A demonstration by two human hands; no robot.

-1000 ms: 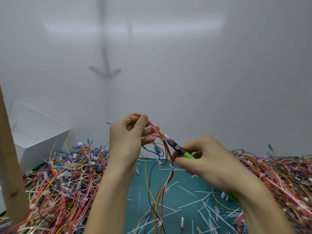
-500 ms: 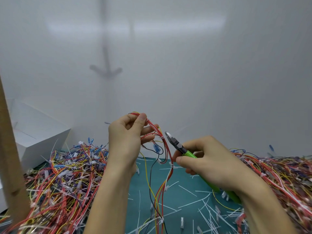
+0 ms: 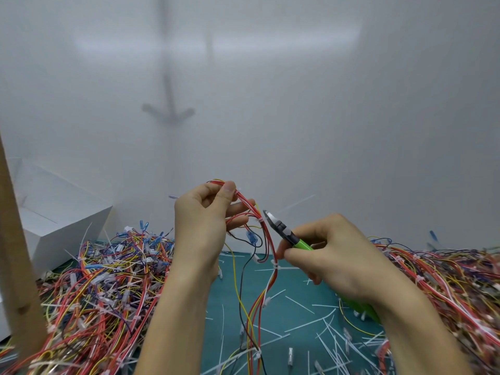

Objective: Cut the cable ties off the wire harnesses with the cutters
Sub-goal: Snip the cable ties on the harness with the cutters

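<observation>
Place: wiring workshop bench
Surface: teal mat (image 3: 292,301) strewn with cut tie scraps (image 3: 305,324)
Edges: wire harness heaps (image 3: 102,288) along left and right
Backdrop: plain white wall (image 3: 324,131)

Teal mat (image 3: 295,286) under left wire pile (image 3: 108,280), right wire pile (image 3: 446,280), cut ties (image 3: 309,322), white box (image 3: 62,220)

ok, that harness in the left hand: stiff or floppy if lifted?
Probably floppy: the harness droops in loose curves below the left hand. Likely light: a pinch holds it up. Might snag, since its tail reaches the mat.

One cutters (image 3: 282,231), one held harness (image 3: 244,201), two wire piles (image 3: 102,288).
</observation>
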